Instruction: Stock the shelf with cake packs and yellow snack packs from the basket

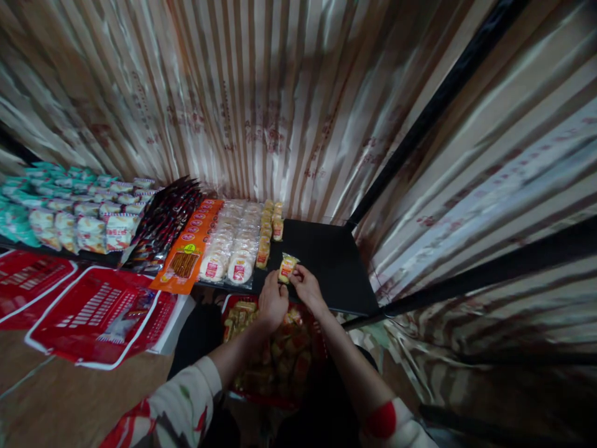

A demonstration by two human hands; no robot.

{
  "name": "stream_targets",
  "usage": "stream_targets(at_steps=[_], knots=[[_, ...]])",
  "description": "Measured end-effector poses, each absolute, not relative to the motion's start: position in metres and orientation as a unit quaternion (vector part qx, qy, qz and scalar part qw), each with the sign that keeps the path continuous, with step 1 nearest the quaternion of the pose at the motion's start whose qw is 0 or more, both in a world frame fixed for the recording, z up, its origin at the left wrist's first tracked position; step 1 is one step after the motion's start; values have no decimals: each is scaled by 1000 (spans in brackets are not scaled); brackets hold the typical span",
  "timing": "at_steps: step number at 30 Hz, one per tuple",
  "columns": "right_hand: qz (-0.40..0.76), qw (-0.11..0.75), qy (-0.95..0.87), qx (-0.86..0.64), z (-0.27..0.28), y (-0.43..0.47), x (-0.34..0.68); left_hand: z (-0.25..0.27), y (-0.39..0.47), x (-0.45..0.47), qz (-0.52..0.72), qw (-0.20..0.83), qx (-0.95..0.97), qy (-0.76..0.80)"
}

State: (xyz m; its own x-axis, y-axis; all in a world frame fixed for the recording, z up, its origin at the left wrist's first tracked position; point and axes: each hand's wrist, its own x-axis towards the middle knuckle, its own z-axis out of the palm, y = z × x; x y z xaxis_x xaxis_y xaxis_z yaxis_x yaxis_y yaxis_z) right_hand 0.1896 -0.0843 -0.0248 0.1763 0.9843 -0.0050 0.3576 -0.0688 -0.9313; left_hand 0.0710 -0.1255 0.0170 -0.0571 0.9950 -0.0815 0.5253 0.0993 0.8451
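Observation:
Between my hands, over the near part of the black shelf, is a small yellow-wrapped snack packet point(287, 266) with a red and white label. My right hand point(306, 289) pinches it at its lower right. My left hand point(273, 303) is closed at its lower left edge, fingers touching it. Just beyond are two rows of matching yellow packets point(263, 242), one row longer than the other. Below my forearms sits a red basket point(226, 305) filled with more yellow-wrapped packets point(275, 354), partly hidden by my arms.
Left along the black shelf point(326, 261) stand round white crackers in clear wrap point(240, 264), an orange packet point(186, 249), dark packets point(163, 218) and white and teal packets point(88, 224). Red bags point(93, 311) are below at left. A striped curtain point(280, 93) and black poles point(429, 118) surround the shelf.

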Motion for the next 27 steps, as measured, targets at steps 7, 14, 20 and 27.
stream_targets(at_steps=[7,14,20,27], knots=[[346,413,-542,-645,-28,-35,194,-2,-82,89,412,412,538,609],[330,425,-541,-646,-34,6,187,-11,-51,94,441,451,523,573],[279,404,-565,-663,-32,22,177,-15,-31,91,466,462,509,557],[263,381,-581,-669,-30,26,169,-13,-28,93,479,477,488,553]])
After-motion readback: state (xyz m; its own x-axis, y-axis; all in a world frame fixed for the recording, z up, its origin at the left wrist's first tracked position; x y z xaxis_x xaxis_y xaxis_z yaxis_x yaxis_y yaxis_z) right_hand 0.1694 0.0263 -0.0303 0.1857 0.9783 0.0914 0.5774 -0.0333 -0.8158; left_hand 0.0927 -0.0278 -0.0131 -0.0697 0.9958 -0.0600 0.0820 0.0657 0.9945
